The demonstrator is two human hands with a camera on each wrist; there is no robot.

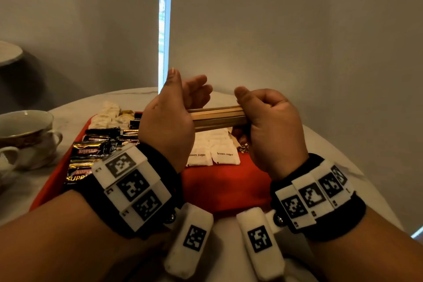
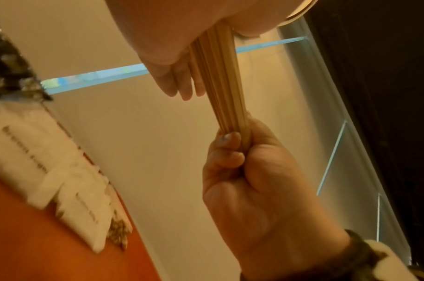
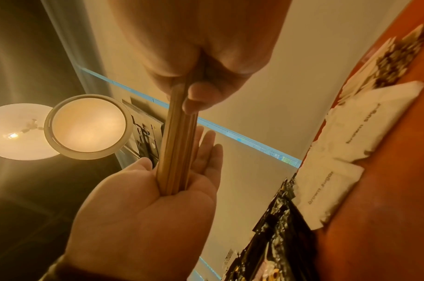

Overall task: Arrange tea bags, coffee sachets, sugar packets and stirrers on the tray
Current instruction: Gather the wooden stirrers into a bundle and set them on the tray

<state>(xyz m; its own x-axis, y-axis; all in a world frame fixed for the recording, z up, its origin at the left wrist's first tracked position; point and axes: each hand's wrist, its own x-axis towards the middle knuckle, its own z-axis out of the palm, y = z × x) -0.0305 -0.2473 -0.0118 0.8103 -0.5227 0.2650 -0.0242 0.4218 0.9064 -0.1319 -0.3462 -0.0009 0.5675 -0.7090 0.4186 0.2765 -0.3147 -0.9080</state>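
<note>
Tray (image 1: 219,188) holds sugar packets (image 1: 211,153) — coffee sachets (image 1: 93,153).

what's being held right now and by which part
A bundle of wooden stirrers: the right hand grips one end, while the other end rests against the open left hand's palm.

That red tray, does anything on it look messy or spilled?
Mostly tidy: sugar packets lie in rows on the tray. The odd bit is a speckled brown-and-white patch at their right end, like spilled grains or a torn packet; too blurred to tell. The stirrers are not on it yet.
</note>
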